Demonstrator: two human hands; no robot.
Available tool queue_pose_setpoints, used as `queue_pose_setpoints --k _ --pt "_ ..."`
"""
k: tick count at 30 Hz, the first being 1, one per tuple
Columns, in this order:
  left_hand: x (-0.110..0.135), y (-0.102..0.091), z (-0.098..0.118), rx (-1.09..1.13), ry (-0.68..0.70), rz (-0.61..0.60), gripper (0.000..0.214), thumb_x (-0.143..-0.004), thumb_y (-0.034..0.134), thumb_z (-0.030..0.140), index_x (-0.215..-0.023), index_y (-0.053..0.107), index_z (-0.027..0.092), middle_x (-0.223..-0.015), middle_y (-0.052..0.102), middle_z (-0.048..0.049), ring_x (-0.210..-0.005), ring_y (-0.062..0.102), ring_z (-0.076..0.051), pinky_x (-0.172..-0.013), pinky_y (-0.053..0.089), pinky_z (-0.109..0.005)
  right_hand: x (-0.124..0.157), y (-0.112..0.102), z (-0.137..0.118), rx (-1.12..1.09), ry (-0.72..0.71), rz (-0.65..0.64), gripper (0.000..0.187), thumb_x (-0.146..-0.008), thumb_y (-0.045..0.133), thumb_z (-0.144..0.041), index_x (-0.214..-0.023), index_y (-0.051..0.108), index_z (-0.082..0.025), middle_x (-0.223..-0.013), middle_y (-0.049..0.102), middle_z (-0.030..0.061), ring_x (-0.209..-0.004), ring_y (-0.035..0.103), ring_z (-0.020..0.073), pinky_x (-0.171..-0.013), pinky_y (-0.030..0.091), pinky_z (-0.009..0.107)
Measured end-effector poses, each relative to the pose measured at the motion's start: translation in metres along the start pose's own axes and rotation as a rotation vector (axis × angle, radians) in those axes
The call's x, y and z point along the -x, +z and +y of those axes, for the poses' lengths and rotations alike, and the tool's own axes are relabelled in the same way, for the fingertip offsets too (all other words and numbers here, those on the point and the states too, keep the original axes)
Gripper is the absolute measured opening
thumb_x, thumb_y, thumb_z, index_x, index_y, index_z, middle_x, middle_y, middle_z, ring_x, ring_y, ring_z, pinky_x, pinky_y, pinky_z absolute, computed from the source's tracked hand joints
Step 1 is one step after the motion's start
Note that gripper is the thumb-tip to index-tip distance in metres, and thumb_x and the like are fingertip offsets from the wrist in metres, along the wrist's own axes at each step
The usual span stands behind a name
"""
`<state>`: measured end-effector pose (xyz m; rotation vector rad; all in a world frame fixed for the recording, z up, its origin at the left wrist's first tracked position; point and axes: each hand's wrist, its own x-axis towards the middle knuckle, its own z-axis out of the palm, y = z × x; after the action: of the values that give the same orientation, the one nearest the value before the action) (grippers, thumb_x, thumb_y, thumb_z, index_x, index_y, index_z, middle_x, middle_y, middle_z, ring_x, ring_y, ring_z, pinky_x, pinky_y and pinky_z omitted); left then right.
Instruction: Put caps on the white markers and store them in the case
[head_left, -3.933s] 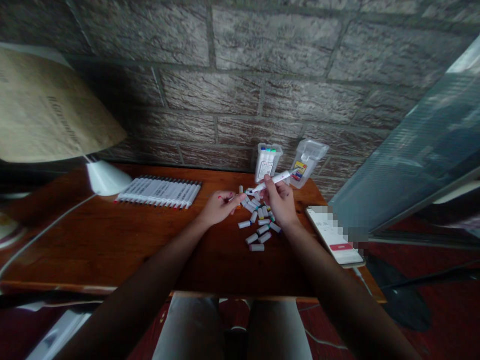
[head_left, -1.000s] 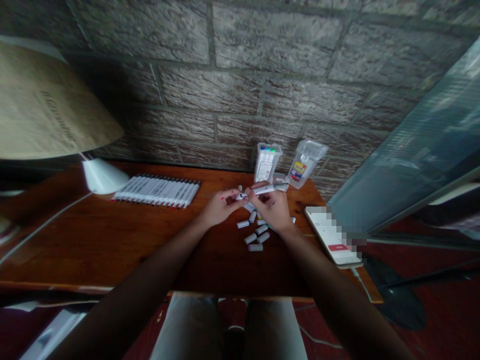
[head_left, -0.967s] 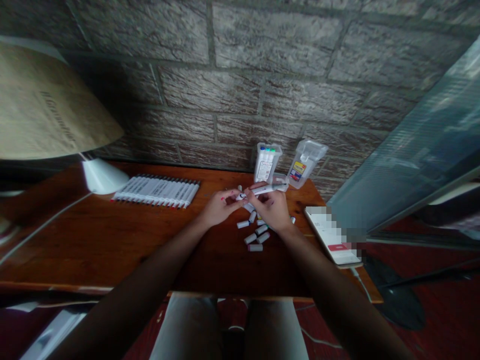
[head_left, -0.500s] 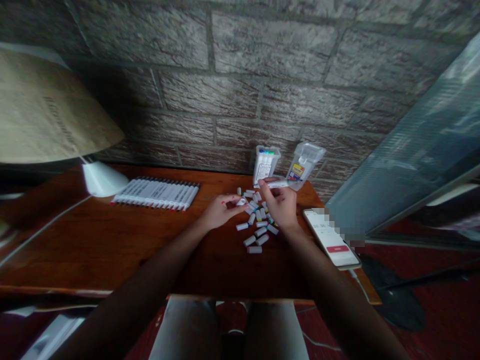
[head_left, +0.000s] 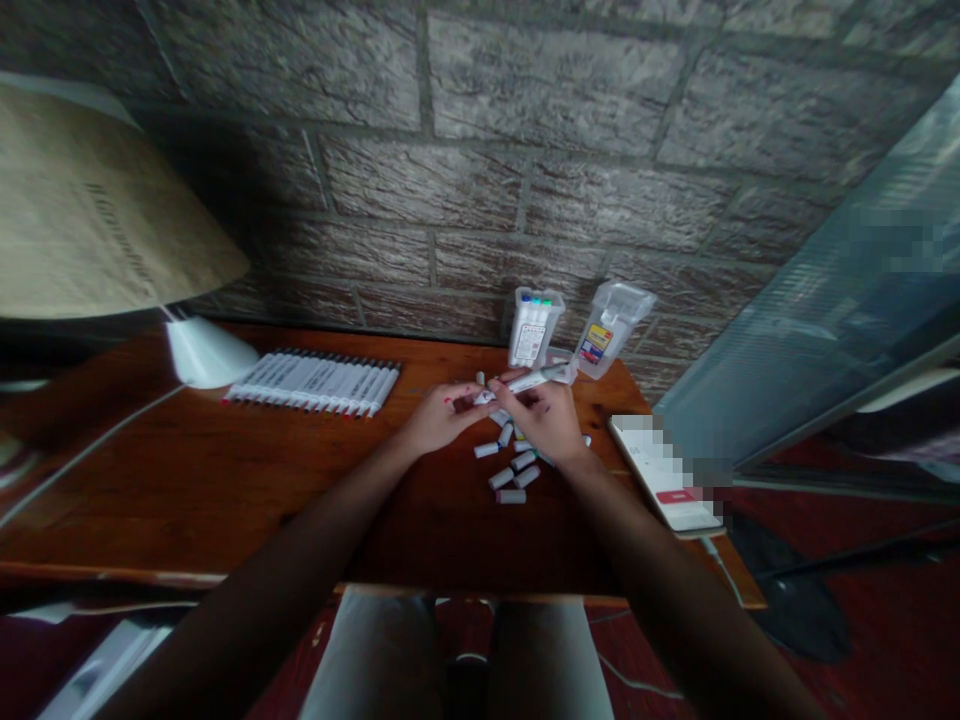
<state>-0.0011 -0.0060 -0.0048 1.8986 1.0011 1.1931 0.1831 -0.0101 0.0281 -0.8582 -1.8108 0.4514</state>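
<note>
My right hand (head_left: 544, 418) is closed around a white marker (head_left: 534, 379) that lies almost level, pointing right toward the clear boxes. My left hand (head_left: 439, 418) pinches a small cap at the marker's left end. Both hands meet above a pile of loose white marker caps (head_left: 514, 468) on the wooden table (head_left: 225, 480).
A row of white markers (head_left: 311, 383) lies at the back left beside a white lamp base (head_left: 206, 352). A clear box holding a few markers (head_left: 534, 327) and its open lid (head_left: 611, 327) stand against the brick wall. A phone (head_left: 667, 473) rests at the table's right edge.
Half a second ago my hands were apart, the right one near the clear boxes. They have come together again, the cap in my left hand at the marker's end.
</note>
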Motion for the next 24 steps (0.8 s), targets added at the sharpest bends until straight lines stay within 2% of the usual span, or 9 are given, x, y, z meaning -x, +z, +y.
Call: queue_pose_setpoints --k 5,10,16,19,24 --pt "-0.001 -0.003 -0.001 -0.025 0.012 0.035 0.029 -0.084 0.069 0.041 -0.096 0.076 0.015 -0.087 0.077 -0.0061 -0.074 0.067 -0.018 -0.068 0.051 -0.027 0.001 0.002 -0.003 0.025 -0.027 -0.050 0.023 -0.090 0.066 -0.041 -0.091 0.075 -0.020 -0.093 0.078 0.0056 -0.061 0.066 0.0138 -0.058 0.051 0.025" --pt "0.000 -0.003 0.004 -0.005 0.006 0.011 0.029 -0.085 0.070 0.041 -0.094 0.076 0.014 -0.089 0.077 -0.0062 -0.077 0.068 -0.018 -0.070 0.052 -0.026 -0.003 -0.006 -0.004 0.097 -0.046 0.073 0.025 -0.092 0.065 -0.039 -0.082 0.076 -0.019 -0.096 0.078 0.0068 -0.066 0.068 0.0152 -0.065 0.052 0.026" --pt "0.000 0.000 -0.001 0.022 -0.012 0.009 0.030 -0.084 0.069 0.042 -0.095 0.076 0.015 -0.089 0.077 -0.0061 -0.076 0.068 -0.017 -0.070 0.052 -0.026 -0.006 -0.009 0.006 0.104 0.061 0.175 0.036 -0.091 0.065 -0.048 -0.088 0.077 -0.014 -0.077 0.075 0.0061 -0.050 0.057 0.0112 -0.049 0.042 0.024" --pt "0.000 0.000 -0.002 0.023 -0.011 0.012 0.031 -0.085 0.069 0.042 -0.096 0.076 0.014 -0.089 0.077 -0.0063 -0.076 0.067 -0.017 -0.070 0.052 -0.025 -0.005 -0.006 0.005 0.067 0.065 0.171 0.035 -0.090 0.066 -0.048 -0.087 0.076 -0.014 -0.069 0.072 0.0042 -0.050 0.055 0.0107 -0.049 0.042 0.023" --pt "0.000 0.000 0.001 0.021 0.000 0.008 0.028 -0.086 0.068 0.040 -0.095 0.075 0.014 -0.088 0.076 -0.0056 -0.077 0.066 -0.016 -0.070 0.051 -0.025 -0.002 -0.002 0.001 0.016 0.037 0.152 0.031 -0.088 0.068 -0.044 -0.084 0.074 -0.015 -0.071 0.072 0.0038 -0.052 0.058 0.0110 -0.051 0.043 0.023"
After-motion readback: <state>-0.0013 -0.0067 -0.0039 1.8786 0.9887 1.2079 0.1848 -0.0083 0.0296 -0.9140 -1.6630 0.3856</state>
